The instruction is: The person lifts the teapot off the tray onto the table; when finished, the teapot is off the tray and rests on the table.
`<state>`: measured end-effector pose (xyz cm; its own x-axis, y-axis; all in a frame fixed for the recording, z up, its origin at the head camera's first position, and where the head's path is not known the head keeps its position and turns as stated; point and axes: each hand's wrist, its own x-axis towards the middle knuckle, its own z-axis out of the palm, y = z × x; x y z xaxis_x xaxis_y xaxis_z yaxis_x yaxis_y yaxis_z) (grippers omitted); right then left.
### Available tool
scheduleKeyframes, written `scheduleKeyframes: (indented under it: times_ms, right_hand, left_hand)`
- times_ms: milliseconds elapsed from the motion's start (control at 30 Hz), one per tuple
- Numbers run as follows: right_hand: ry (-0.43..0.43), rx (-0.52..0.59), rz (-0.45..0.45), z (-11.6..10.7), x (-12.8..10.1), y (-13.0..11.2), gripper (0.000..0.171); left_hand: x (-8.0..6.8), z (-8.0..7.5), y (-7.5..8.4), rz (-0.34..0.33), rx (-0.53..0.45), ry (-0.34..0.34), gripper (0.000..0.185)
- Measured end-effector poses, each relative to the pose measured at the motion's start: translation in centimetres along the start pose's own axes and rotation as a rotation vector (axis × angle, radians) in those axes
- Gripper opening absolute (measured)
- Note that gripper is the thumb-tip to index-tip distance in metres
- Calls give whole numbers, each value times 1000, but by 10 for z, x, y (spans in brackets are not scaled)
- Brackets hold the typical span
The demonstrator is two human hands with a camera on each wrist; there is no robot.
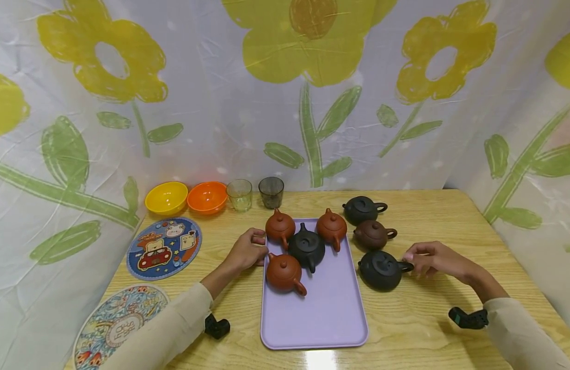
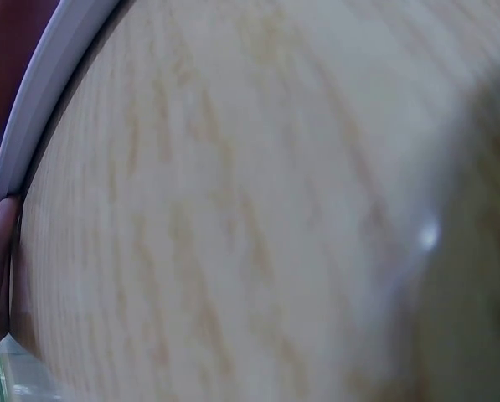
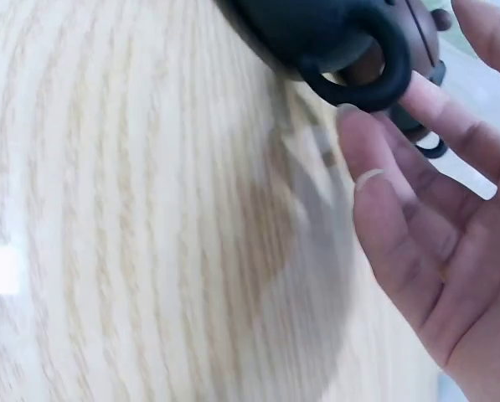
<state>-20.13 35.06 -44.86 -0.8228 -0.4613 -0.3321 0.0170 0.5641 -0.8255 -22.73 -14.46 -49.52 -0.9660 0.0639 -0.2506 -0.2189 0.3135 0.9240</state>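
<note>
At the left edge of the lilac tray (image 1: 315,318), my left hand (image 1: 248,250) grips the rim; its fingertips show against that rim in the left wrist view. Three reddish-brown teapots (image 1: 283,273) and a black teapot (image 1: 306,248) sit on the tray's far half. To the right of the tray, another black teapot (image 1: 381,271) stands on the table, its handle pointing right. My right hand (image 1: 435,259) is at this handle (image 3: 384,79), fingertips right against the loop and thumb held apart from it.
Behind that black teapot stand a dark brown teapot (image 1: 374,235) and a further black teapot (image 1: 361,210). Yellow (image 1: 167,199) and orange bowls (image 1: 207,198) and two glasses (image 1: 271,192) line the back left. Two round patterned mats (image 1: 165,248) lie left on the wooden table (image 1: 433,216).
</note>
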Motion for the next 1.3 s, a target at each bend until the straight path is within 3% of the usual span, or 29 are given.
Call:
scheduleKeyframes:
  times_ms: [267,400,667,1300]
  right_hand:
    - [183,-33,-25,3,-5,-20,43]
    - [218,-31,-81,13,-5,-35,42]
    - [152,6,-191,40,7,-60,35]
    - [-9,82,-238,109,31,-101,31]
  left_hand:
    - [-1,0,1,-7,-5,4,51]
    - [-1,0,1,-10,-4,6,51]
    - [-2,-1,1,7,-13,7,51]
    - [-2,0,0,27,-23,4,53]
